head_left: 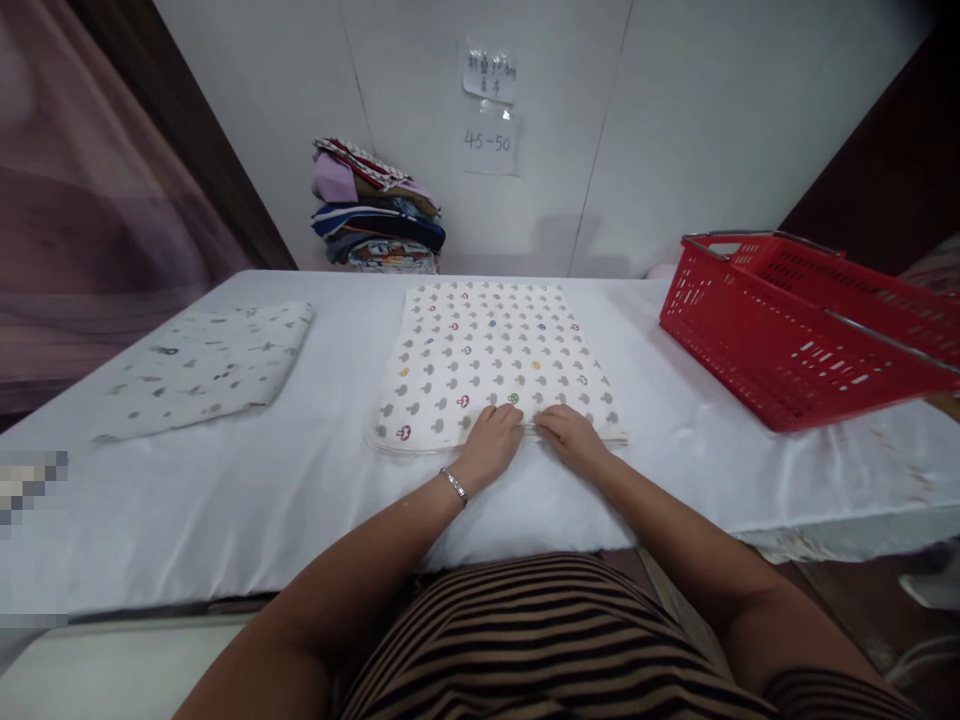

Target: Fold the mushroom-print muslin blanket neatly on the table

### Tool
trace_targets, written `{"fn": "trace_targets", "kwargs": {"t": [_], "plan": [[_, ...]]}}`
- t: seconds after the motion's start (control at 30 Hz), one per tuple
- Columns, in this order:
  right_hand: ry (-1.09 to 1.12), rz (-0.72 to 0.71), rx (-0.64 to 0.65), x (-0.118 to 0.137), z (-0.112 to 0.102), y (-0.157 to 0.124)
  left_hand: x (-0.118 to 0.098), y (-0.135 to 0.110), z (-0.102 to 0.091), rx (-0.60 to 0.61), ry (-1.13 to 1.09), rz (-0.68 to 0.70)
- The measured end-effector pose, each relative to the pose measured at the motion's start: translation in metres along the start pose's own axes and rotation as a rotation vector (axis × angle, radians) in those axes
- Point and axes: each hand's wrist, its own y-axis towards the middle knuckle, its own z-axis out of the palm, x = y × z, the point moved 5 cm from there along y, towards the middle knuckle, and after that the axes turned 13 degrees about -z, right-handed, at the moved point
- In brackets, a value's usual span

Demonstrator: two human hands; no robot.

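Observation:
A folded white cloth (499, 345) printed with grey, red, blue and yellow mushrooms lies flat in front of me, several layers showing along its near edge. Close to the middle of that edge, my left hand (491, 440) has its fingers curled over the fabric. Just to its right, my right hand (571, 437) pinches the same edge between thumb and fingers. A small gap separates the two hands. The fingertips are partly hidden against the cloth.
Another folded cloth (217, 365) with a sparse print lies at the left on the white-covered table (330, 490). A red plastic basket (795, 330) with metal handles stands at the right. Behind the table rises a stack of folded fabrics (379, 215). Paper signs (491, 140) hang on the wall.

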Motion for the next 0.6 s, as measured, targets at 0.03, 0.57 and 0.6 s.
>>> {"fn": "trace_targets", "kwargs": {"t": [0.03, 0.57, 0.6], "plan": [[-0.005, -0.003, -0.001, 0.0, 0.001, -0.001, -0.001, -0.002, 0.0, -0.007, -0.014, 0.002], [-0.085, -0.112, -0.063, 0.018, -0.011, -0.012, 0.01, -0.011, 0.001, -0.01, -0.336, -0.173], [-0.11, -0.116, -0.039, 0.019, -0.009, -0.013, 0.009, -0.011, 0.0, -0.012, -0.338, -0.172]]}}
